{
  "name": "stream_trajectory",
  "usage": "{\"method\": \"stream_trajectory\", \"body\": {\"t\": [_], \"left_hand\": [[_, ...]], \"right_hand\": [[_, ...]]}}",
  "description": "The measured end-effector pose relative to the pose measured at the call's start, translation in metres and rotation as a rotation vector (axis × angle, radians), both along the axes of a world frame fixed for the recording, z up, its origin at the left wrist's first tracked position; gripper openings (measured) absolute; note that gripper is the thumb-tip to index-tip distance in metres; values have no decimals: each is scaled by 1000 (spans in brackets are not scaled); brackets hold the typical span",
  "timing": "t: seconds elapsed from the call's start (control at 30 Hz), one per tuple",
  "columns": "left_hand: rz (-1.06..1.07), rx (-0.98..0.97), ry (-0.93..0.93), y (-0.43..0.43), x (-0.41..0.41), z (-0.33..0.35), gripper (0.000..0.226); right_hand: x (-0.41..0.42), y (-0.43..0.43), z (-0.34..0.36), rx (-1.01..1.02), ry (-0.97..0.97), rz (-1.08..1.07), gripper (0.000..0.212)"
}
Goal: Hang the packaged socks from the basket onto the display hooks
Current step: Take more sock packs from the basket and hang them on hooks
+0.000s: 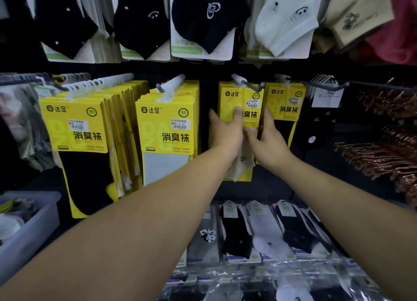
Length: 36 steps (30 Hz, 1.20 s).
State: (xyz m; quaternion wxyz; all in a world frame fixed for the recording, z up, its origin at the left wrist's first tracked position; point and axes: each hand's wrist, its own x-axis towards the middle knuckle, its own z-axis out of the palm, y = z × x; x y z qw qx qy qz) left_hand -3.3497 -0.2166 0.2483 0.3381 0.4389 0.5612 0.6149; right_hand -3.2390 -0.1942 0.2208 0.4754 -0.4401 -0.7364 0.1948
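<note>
Fingers (pixel 212 115) of the left hand (pixel 225 133) are wrapped round the left edge of a yellow cardboard sock pack (pixel 237 97), with the thumb pressed flat on the front of the card. The right hand (pixel 268 142) is doing the same on the right edge: fingers reach up behind it and the thumb pinches the front lower down. So both hands are closed on the one pack and neither is free.

The pack sits at roughly 1 o'clock in the view. Its white plastic hanger tab is up at the dark metal display hook (pixel 252 85) at the pack's 12 o'clock. It looks threaded on to me, but I honestly can't tell if it's fully seated or only at the tip.

Progress-wise, the hooks at 9 and 10 o'clock are stuffed with thick rows of matching yellow packs (pixel 167 124), and another one (pixel 286 104) hangs just beside this pack at its 3 o'clock. The grey plastic basket (pixel 42 217), down at 8 o'clock, has stuff in it, though it's too blurry to count. My guess is this pack is nearly hung and there are more to go.
</note>
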Motion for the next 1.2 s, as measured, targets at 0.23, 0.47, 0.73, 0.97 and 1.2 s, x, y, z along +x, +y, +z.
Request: {"method": "stream_trajectory", "body": {"t": [0.23,0.47,0.73,0.97,1.2], "left_hand": [[-148,-46,210,-103,-18,-34,40],[-212,-231,365,-234,-102,-135,8],[128,-686,626,-318,-199,-274,48],[61,-847,469,-379,-218,-355,34],[59,-832,357,-394,-218,-377,21]], "right_hand": [[19,-83,-34,-25,-48,-118,45],[10,-192,-124,-295,-226,37,6],[-60,-273,-290,-721,-510,268,8],[-74,-313,-404,-952,-800,364,33],[-71,-332,-443,-803,-1027,356,47]]}}
